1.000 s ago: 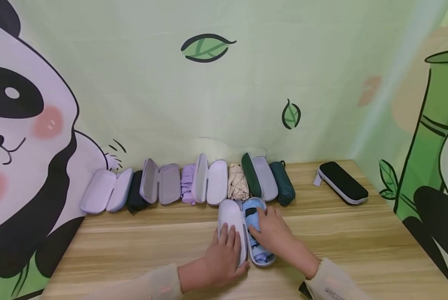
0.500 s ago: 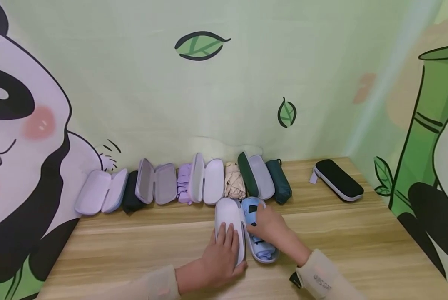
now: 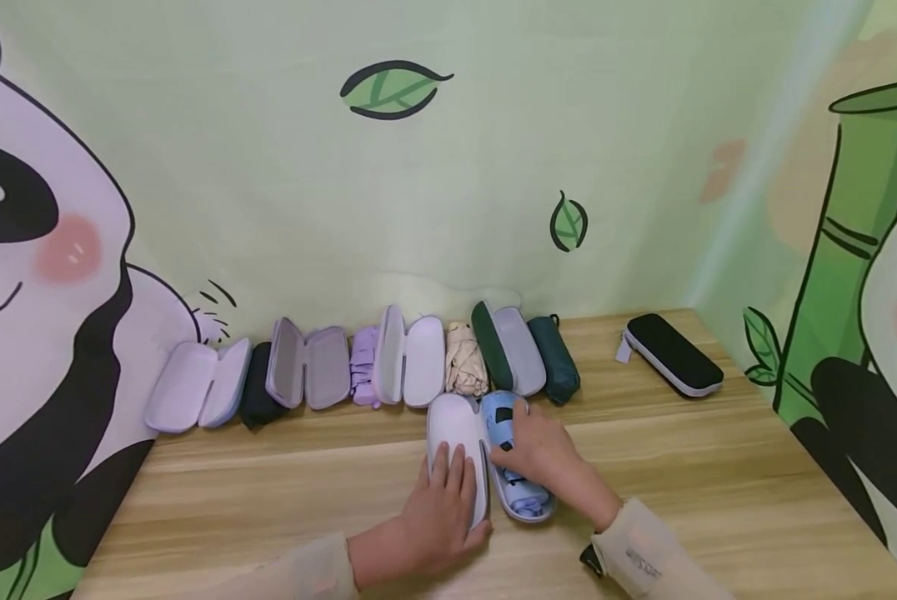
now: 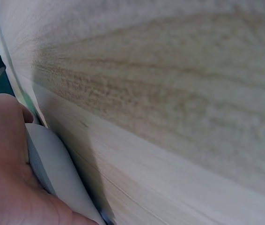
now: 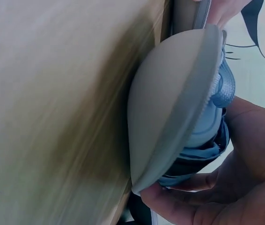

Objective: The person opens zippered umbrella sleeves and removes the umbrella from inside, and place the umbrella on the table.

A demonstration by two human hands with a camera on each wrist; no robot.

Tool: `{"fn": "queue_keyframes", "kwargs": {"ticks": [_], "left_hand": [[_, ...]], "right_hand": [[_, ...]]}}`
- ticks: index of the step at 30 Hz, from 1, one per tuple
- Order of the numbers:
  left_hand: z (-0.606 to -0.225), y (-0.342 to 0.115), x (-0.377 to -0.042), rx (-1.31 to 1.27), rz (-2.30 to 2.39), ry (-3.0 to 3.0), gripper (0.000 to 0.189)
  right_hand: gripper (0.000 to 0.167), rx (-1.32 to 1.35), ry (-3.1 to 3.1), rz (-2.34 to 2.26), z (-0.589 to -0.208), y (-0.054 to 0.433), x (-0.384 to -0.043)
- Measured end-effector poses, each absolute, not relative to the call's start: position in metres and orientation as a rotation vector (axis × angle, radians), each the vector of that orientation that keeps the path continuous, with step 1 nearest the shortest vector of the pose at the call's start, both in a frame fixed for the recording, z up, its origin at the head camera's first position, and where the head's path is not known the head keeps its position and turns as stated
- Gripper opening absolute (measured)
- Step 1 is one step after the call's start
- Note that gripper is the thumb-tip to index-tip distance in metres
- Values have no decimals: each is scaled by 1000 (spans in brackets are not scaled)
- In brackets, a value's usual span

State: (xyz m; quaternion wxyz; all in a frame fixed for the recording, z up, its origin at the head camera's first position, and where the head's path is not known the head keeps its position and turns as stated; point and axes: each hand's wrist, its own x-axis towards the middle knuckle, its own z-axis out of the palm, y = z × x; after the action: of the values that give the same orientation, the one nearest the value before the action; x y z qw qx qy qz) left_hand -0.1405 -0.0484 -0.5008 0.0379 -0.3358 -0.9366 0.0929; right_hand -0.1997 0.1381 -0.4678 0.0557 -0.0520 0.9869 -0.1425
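An open hard case lies on the table, its white-lined left half [image 3: 454, 433] beside a right half [image 3: 552, 515] that holds a folded blue umbrella [image 3: 499, 425] with black patches. My left hand [image 3: 437, 508] rests on the left half, fingers straight over the lining and thumb near its lower edge. Across the right half, my right hand [image 3: 549, 454] grips the umbrella, thumb on its left side and fingers over the top. The right wrist view shows the case's pale rounded shell [image 5: 170, 89], the umbrella's light blue strap [image 5: 225, 84] and one fingertip at the rim.
Behind stands a row of opened cases, including a white-lined one [image 3: 424, 358] and a green one [image 3: 519, 350]. Folded umbrellas in black [image 3: 261, 392], purple [image 3: 364, 367], beige [image 3: 465, 358] and dark green [image 3: 553, 358] lie among them. A closed black case [image 3: 674, 354] lies at right.
The head view has shifted slightly. My right hand has come further over the umbrella, and the lower end of the case's right half has swung slightly right. My left hand stays on the left half.
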Motion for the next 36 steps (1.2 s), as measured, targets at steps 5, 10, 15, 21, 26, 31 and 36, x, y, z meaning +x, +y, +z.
{"fn": "queue_keyframes", "kwargs": {"ticks": [5, 10, 15, 21, 26, 31, 36], "left_hand": [[-499, -49, -142, -1038, 268, -2858, 84], [-505, -50, -142, -1033, 273, -2800, 83], [-510, -51, -143, -1030, 306, -2772, 83], [-502, -49, -141, -1040, 305, -2837, 84], [-502, -50, -140, -1048, 301, -2830, 84], [-505, -52, -140, -1059, 298, -2778, 81], [-505, -52, -142, -1065, 277, -2811, 81]], "right_hand": [[88, -158, 2987, -476, -470, 136, -199], [85, -173, 3015, -507, -474, 135, -198], [87, -179, 3018, -510, -475, 137, -197], [89, -197, 3013, -473, -474, 137, -199], [92, -183, 2986, -469, -475, 136, -199], [94, -138, 2921, -533, -472, 136, -200], [95, -145, 2877, -646, -467, 141, -201]]}}
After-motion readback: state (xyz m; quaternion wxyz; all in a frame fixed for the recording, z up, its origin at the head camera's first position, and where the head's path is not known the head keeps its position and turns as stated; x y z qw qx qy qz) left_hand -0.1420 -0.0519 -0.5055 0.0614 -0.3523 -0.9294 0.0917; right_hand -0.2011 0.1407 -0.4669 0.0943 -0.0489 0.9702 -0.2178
